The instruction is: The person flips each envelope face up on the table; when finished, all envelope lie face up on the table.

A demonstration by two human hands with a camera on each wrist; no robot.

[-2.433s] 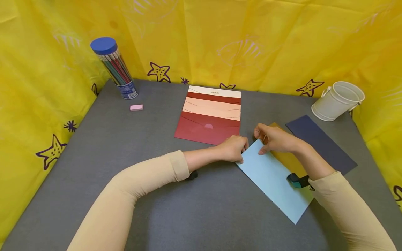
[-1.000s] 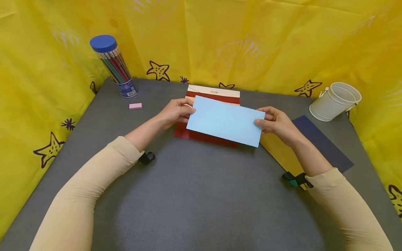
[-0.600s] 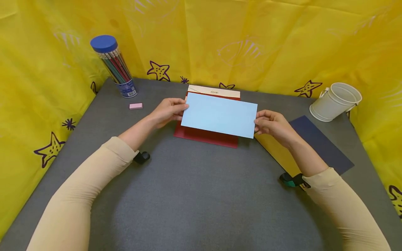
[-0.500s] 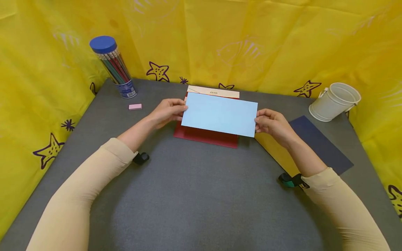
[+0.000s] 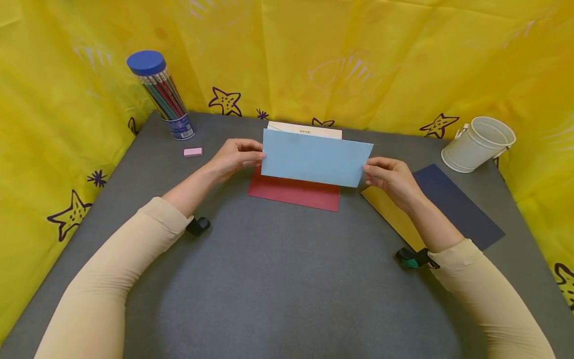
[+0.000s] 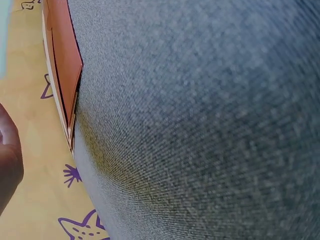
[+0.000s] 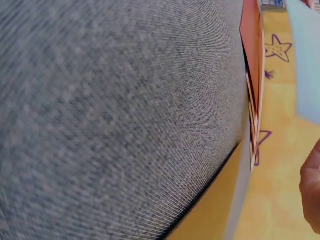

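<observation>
A plain light blue envelope (image 5: 316, 157) is held up lengthwise between both hands in the head view, its face tilted toward me. My left hand (image 5: 235, 157) pinches its left short edge with thumb and fingers. The opposite short edge is pinched by my right hand (image 5: 389, 177). Below and behind it lies an overlapping stack of red and cream envelopes (image 5: 293, 194), mostly hidden by the blue one. Each wrist view catches only part of a hand, the left hand (image 6: 7, 155) and the right hand (image 7: 312, 187), with the stack lying flat on the table.
A yellow envelope (image 5: 394, 214) and a navy envelope (image 5: 457, 207) lie under and beside my right forearm. At the back right stands a white bucket (image 5: 477, 144). A tub of pencils (image 5: 163, 94) and a pink eraser (image 5: 193, 152) sit at the back left. Yellow cloth (image 5: 287, 60) borders the table.
The light blue envelope was picked up off the yellow one and carried left over the red and cream stack. Both hands have since tipped it more upright.
</observation>
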